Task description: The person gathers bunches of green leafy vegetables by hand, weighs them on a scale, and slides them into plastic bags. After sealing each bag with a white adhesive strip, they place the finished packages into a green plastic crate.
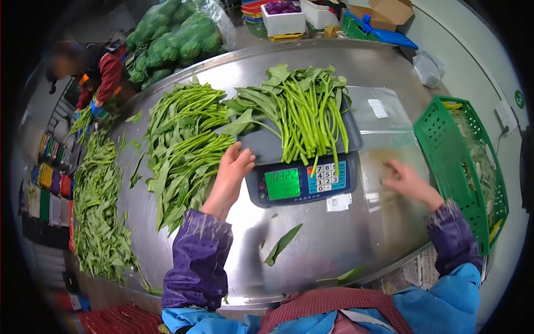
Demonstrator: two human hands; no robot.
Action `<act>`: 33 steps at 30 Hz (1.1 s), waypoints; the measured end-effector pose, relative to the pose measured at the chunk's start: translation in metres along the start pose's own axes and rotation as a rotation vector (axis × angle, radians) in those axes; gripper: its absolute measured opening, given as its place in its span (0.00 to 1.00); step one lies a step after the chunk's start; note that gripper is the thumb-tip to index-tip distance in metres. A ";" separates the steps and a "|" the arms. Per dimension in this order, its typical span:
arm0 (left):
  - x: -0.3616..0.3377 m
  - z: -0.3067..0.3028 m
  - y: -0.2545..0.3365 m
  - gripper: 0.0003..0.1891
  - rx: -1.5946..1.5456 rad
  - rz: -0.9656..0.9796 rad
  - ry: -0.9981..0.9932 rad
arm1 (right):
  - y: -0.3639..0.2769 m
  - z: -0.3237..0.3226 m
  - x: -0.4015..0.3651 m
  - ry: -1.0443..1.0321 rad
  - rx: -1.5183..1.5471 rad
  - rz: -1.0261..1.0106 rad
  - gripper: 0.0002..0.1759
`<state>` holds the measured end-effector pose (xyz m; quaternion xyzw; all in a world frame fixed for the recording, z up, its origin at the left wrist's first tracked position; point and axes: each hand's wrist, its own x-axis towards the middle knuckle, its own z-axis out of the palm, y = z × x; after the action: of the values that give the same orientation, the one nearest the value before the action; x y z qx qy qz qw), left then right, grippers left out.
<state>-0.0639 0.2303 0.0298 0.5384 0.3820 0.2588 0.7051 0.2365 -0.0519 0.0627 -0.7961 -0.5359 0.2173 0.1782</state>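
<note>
A bunch of leafy green stems, like water spinach (311,114), lies across the grey pan of a digital scale (260,146). Its green display (282,183) reads what looks like 0.322 on the top line. My left hand (236,164) is beside the scale's left edge, fingers loosely bent and apart, holding nothing I can see. On that side lies a large heap of the same greens (186,131). My right hand (410,182) is slightly blurred, its thumb and fingers apart, over a stack of clear plastic bags (384,142) right of the scale.
A green crate (445,136) holding bagged greens stands at the right. More greens (100,217) lie along the table's left side, where another person (108,78) handles some. Net sacks (172,39) sit behind. Loose leaves (282,245) and a white label (338,202) lie in front.
</note>
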 end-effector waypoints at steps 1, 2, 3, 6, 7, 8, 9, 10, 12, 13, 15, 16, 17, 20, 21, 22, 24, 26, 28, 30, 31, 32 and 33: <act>0.011 0.010 0.004 0.32 0.002 0.008 -0.013 | 0.005 0.001 0.025 0.058 0.185 -0.013 0.32; 0.022 0.023 0.008 0.32 -0.012 -0.067 -0.008 | 0.004 0.005 0.051 0.134 0.314 0.024 0.33; 0.033 0.036 0.013 0.32 -0.024 -0.142 -0.002 | -0.003 0.008 0.076 0.210 0.444 0.057 0.34; 0.090 0.060 -0.004 0.25 -0.055 -0.185 -0.139 | -0.039 0.020 0.153 0.130 0.432 0.243 0.36; 0.101 0.074 -0.007 0.23 -0.092 -0.185 -0.144 | -0.046 0.033 0.175 0.159 0.309 0.243 0.37; 0.102 0.088 -0.005 0.24 -0.093 -0.175 -0.145 | -0.068 0.042 0.181 0.170 0.513 0.249 0.36; 0.103 0.101 -0.003 0.26 -0.095 -0.167 -0.148 | -0.091 0.054 0.183 0.180 0.717 0.252 0.36; 0.109 0.113 -0.010 0.23 -0.025 -0.143 -0.059 | -0.100 0.077 0.194 0.313 0.647 0.302 0.35; 0.103 0.120 -0.009 0.21 0.034 -0.062 -0.038 | -0.109 0.094 0.192 0.452 0.585 0.334 0.33; 0.091 0.127 -0.002 0.20 0.082 0.018 -0.009 | -0.114 0.085 0.175 0.464 0.591 0.319 0.32; 0.053 0.141 0.007 0.17 -0.009 0.073 -0.138 | -0.115 0.074 0.138 0.537 0.506 0.249 0.25; 0.035 0.151 0.000 0.17 -0.023 0.145 -0.201 | -0.110 0.071 0.110 0.639 0.532 0.150 0.22; 0.019 0.161 -0.009 0.18 -0.045 0.219 -0.263 | -0.104 0.073 0.083 0.740 0.545 0.043 0.20; -0.031 0.199 -0.050 0.18 0.112 0.360 -0.375 | -0.080 0.088 0.006 0.852 0.539 0.139 0.17; -0.041 0.211 -0.056 0.18 0.052 0.247 -0.463 | -0.072 0.083 -0.012 0.862 0.529 0.156 0.17; -0.047 0.223 -0.059 0.19 0.048 0.209 -0.494 | -0.065 0.076 -0.027 0.833 0.514 0.203 0.17; -0.054 0.249 -0.045 0.19 0.002 0.248 -0.542 | -0.055 0.053 -0.043 0.853 0.461 0.182 0.16; -0.065 0.275 -0.007 0.19 0.035 0.384 -0.554 | -0.051 0.013 -0.052 0.907 0.448 0.034 0.16; -0.070 0.305 0.015 0.18 0.019 0.527 -0.540 | -0.039 -0.024 -0.061 0.937 0.441 -0.083 0.18; -0.076 0.334 0.015 0.18 0.016 0.601 -0.496 | -0.012 -0.044 -0.068 0.931 0.432 -0.169 0.20; -0.077 0.348 0.005 0.18 0.009 0.596 -0.473 | 0.008 -0.044 -0.073 0.920 0.441 -0.182 0.20; -0.079 0.359 -0.015 0.18 -0.023 0.522 -0.460 | 0.034 -0.034 -0.078 0.829 0.444 -0.151 0.21; -0.077 0.366 -0.049 0.19 0.011 0.424 -0.452 | 0.061 -0.018 -0.083 0.739 0.445 -0.120 0.22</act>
<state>0.1883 -0.0489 0.0500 0.6540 0.0959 0.2718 0.6994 0.2663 -0.1517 0.0596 -0.7300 -0.4214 0.0173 0.5378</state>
